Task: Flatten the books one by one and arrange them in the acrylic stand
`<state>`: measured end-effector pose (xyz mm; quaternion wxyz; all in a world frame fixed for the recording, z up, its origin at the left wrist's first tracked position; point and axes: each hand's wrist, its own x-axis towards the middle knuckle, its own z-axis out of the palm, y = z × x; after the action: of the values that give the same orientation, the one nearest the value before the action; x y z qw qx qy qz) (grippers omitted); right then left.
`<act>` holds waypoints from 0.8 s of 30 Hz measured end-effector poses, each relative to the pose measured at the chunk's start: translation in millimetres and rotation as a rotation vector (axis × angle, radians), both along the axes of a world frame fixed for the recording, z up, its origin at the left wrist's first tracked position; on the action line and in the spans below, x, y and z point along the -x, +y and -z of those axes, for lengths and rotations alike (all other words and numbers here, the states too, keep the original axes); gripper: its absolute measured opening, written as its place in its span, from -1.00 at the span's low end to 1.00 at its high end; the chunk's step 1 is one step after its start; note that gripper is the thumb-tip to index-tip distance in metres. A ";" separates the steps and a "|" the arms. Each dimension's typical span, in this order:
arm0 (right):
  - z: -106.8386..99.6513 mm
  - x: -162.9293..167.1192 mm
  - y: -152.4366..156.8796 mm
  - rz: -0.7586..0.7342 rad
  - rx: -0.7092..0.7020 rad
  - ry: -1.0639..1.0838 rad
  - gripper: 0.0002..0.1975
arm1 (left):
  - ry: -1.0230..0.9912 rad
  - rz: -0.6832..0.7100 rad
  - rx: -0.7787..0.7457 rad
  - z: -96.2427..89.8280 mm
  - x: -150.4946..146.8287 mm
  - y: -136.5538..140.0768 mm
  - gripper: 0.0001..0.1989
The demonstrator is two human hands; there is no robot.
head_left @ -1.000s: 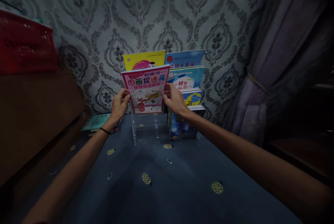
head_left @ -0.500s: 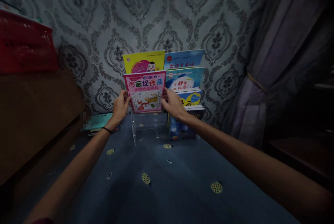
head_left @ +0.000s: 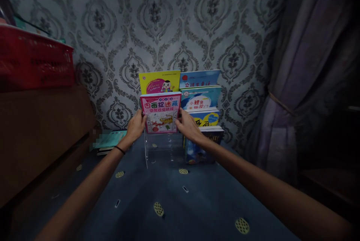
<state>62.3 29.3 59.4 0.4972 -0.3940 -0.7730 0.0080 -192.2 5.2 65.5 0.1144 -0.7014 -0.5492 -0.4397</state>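
Upright between my two hands is a pink picture book [head_left: 162, 115] with a fox and a tiger on its cover. My left hand [head_left: 136, 124] grips its left edge, and my right hand [head_left: 189, 125] grips the right one, thumbs on the front. The book stands in the left column of a clear acrylic rack [head_left: 146, 151], in front of a yellow book [head_left: 159, 82]. Beside it, the right column bears a blue book [head_left: 199, 77], a teal book [head_left: 201, 98], a blue-and-yellow book [head_left: 209, 118] and a dark blue book [head_left: 199, 151], stepped downward. My right forearm partly covers these lower ones.
A blue cloth [head_left: 140, 214] with pineapple prints lies under the rack. At the left, a stack of books [head_left: 109, 139] lies flat near a brown box [head_left: 42, 132] topped by a red basket [head_left: 36, 59]. A tied curtain [head_left: 278, 136] hangs at the right, before a patterned wall [head_left: 180, 20].
The camera view has shifted, so the rack and books appear lower in the picture. The pink book looks slightly lower against the yellow one, with both hands still on it.
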 end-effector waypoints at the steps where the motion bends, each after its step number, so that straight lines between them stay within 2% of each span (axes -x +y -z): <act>1: -2.0 1.5 -1.0 0.003 0.046 -0.002 -0.48 | 0.000 -0.002 0.016 -0.1 0.0 0.6 -0.88; 5: -6.0 8.9 -1.2 0.042 0.132 0.022 -0.44 | -0.061 0.005 0.043 -2.8 -0.6 6.6 -0.87; 15: 1.9 15.2 -7.4 -0.027 -0.035 -0.033 -0.45 | -0.101 -0.032 0.009 -10.8 -2.9 24.9 -0.74; 24: 9.2 25.3 6.0 -0.056 -0.046 -0.018 -0.41 | -0.030 -0.123 0.039 -16.7 -5.1 26.0 -0.84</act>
<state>37.0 35.3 50.2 0.4988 -0.3609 -0.7880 0.0005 -187.1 31.2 82.2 0.1190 -0.6617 -0.6014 -0.4316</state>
